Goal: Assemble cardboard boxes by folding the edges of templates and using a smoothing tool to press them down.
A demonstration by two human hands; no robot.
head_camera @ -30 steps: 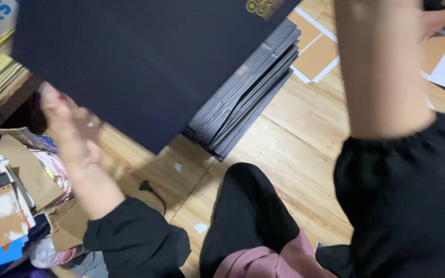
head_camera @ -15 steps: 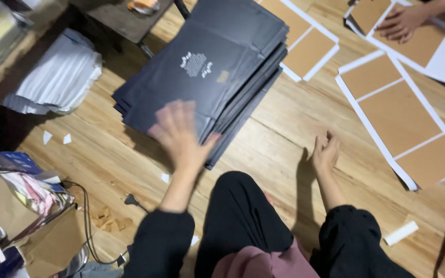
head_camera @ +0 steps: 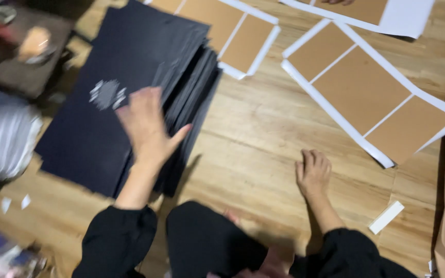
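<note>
I see brown card sheets with white borders [head_camera: 372,98] lying on the wooden floor [head_camera: 253,139]; just below them lies a white paper strip [head_camera: 386,217].

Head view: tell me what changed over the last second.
A second ago both hands held a big dark sheet raised in front of the camera. It has since been laid down on the dark stack and let go. The left hand now rests flat on that stack; the right hand has dropped to the wooden floor. The brown-and-white sheets lie as before.
</note>
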